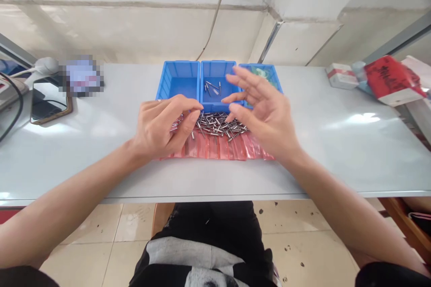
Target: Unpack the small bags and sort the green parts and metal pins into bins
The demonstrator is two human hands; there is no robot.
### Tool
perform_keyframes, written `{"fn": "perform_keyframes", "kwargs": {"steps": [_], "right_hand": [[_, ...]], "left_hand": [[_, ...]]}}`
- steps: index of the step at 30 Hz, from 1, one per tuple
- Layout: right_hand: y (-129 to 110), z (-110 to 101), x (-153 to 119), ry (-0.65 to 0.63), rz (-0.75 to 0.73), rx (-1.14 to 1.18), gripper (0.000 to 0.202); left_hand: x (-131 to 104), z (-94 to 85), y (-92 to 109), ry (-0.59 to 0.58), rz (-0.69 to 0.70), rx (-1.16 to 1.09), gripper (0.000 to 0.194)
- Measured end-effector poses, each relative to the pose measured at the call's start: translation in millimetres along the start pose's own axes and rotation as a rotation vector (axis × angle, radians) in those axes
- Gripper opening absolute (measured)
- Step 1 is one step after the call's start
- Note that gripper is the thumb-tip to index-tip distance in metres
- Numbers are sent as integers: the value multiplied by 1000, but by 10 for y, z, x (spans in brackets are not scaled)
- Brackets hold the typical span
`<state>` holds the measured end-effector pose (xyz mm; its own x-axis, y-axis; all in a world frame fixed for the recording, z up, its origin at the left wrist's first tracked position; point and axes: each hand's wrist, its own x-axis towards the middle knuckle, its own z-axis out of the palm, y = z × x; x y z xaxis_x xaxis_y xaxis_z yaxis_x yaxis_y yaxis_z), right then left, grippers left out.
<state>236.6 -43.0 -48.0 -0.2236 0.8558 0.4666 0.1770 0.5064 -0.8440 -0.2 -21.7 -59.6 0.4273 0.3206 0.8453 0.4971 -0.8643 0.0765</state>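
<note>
The left hand (164, 123) hovers over the near-left edge of a heap of small metal pins (217, 124), its fingers curled in with thumb and forefinger tips meeting at about 3 o'clock of the palm; whether a pin sits between them cannot be told, since the fingertips hide the spot. The right hand (264, 110) is released, palm turned inward and fingers spread, hanging above the heap's right side and touching nothing that can be made out.

The pins lie in a loose pile on a strip of red plastic bags (222, 147) at the centre of the pale worktop (336, 143). At 12 o'clock from the pile stand three blue bins side by side: the left bin (178, 78) shows a bare floor, the middle bin (215, 76) holds a few pins, and the right bin (269, 74), partly behind the right hand, holds something greenish.

At 9 o'clock a phone (47, 107) lies flat beside cables. At 2 o'clock, well apart from the bins, rest a red packet (390, 78) and a small box (341, 75).
</note>
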Motion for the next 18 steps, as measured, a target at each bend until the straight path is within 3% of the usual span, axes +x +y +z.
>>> {"fn": "perform_keyframes", "kwargs": {"steps": [4, 7, 15, 18], "right_hand": [[2, 94, -72, -286, -306, -375, 33], [61, 150, -113, -415, -380, -637, 29], [178, 169, -121, -411, -476, -710, 26], [165, 167, -116, -350, -450, -652, 25]], "left_hand": [[-1, 5, 17, 3, 6, 24, 9], [6, -1, 14, 46, 32, 21, 9], [27, -5, 25, 25, 48, 23, 11], [19, 0, 25, 21, 47, 18, 12]]}}
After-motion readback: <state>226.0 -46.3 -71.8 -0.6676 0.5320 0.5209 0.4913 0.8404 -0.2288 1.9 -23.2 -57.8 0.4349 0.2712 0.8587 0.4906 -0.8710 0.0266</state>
